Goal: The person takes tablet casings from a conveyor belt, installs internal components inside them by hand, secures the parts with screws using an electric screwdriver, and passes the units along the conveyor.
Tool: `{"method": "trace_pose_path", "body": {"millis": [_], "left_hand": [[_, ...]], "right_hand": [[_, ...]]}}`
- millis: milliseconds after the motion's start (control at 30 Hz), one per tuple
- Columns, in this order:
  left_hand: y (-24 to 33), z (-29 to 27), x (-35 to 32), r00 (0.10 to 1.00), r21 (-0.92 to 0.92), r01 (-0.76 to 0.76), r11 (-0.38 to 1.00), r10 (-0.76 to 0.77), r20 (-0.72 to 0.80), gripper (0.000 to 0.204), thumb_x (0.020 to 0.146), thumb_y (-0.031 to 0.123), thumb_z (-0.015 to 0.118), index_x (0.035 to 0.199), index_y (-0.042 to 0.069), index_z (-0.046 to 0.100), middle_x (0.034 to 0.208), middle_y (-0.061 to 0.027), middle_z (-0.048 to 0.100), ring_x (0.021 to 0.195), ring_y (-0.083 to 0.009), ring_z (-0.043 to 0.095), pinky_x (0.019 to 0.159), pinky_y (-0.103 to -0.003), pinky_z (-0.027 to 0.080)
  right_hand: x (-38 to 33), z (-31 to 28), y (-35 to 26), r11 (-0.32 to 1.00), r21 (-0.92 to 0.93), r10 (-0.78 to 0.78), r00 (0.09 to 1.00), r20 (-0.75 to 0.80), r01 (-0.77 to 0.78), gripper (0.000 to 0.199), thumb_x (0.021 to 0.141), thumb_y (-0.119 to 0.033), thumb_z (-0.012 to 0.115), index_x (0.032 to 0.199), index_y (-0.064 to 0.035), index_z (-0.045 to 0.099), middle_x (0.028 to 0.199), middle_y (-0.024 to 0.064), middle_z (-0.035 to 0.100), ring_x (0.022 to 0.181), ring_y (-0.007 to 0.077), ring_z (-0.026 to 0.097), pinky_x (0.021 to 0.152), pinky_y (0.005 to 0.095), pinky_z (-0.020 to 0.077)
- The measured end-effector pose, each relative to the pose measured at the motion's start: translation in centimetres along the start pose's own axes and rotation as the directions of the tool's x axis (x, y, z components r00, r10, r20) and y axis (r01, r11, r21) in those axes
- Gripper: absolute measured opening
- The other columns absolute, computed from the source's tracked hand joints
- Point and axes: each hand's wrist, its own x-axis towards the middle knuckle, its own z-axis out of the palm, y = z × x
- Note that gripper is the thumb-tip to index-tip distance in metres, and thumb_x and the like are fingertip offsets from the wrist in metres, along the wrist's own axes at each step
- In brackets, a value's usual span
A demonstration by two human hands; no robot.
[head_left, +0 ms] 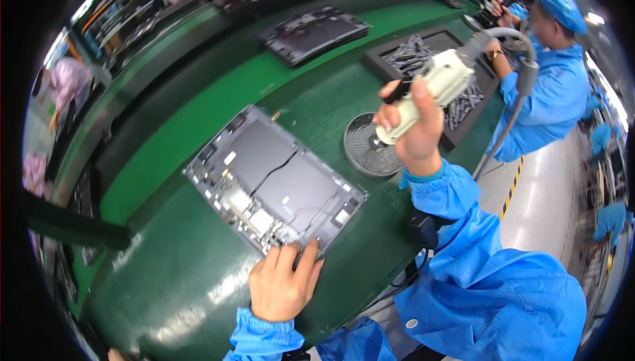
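My right hand [423, 129] is wrapped round a cream electric screwdriver [440, 80] with a grey cable at its upper end. The driver slants down to the left, its lower end over a round black perforated dish [360, 146]; what lies in the dish is too small to tell. My left hand [284, 281] has its fingers stretched out, fingertips resting on the near edge of an opened tablet-like device [291, 182]. The device lies flat and askew, showing a dark battery area, a black wire and a bare circuit board along its left side.
Behind the dish, a dark tray [456, 133] holds many small grey parts. A similar dark device [314, 33] lies on the green strip farther back. At the right, a co-worker in blue [546, 96] works at the same green table [178, 255]. People in pink stand across the line.
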Motion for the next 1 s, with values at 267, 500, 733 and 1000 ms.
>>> {"method": "trace_pose_path", "body": {"millis": [267,500,733,1000], "left_hand": [[-0.1,-0.2,0.1,0.999,-0.023,0.012,1.000,-0.011,0.039,0.034,0.060,0.013,0.078,0.092,0.008,0.067,0.080,-0.0028,0.056,0.068,-0.0211,0.054,0.052,-0.033,0.043],[-0.1,-0.3,0.3,0.999,-0.037,0.018,0.999,-0.016,0.041,0.033,0.060,0.012,0.078,0.091,0.006,0.067,0.079,-0.0037,0.056,0.067,-0.0217,0.053,0.052,-0.033,0.043],[-0.5,-0.9,-0.1,0.998,-0.108,0.065,0.992,-0.063,0.019,0.040,0.055,0.016,0.080,0.092,0.006,0.068,0.079,-0.0059,0.055,0.070,-0.0241,0.053,0.055,-0.034,0.045],[-2.0,-1.3,-0.6,0.989,-0.211,0.146,0.966,-0.144,0.028,0.045,0.052,0.021,0.081,0.092,0.006,0.067,0.084,-0.0063,0.053,0.074,-0.0244,0.052,0.057,-0.033,0.045]], "right_hand": [[0.3,0.2,0.6,0.997,-0.062,0.055,0.998,-0.001,-0.055,0.039,0.089,-0.033,0.056,0.086,0.0053,0.057,0.053,0.0058,0.049,0.048,0.0136,0.050,0.051,0.0289,0.0484],[0.1,0.7,0.5,0.996,-0.054,0.070,0.997,-0.033,-0.072,0.036,0.087,-0.032,0.058,0.083,0.0034,0.055,0.058,0.0080,0.051,0.048,0.0126,0.050,0.051,0.0291,0.0485],[-0.1,0.5,0.8,0.993,-0.088,0.074,0.997,0.011,-0.073,0.039,0.088,-0.033,0.057,0.086,0.0057,0.056,0.054,0.0063,0.048,0.047,0.0143,0.049,0.051,0.0295,0.0480],[-1.2,0.9,-0.4,0.988,0.132,0.058,0.990,0.130,-0.075,0.052,0.093,-0.048,0.042,0.088,0.0014,0.058,0.051,0.0026,0.044,0.048,0.0140,0.046,0.054,0.0306,0.0443]]}}
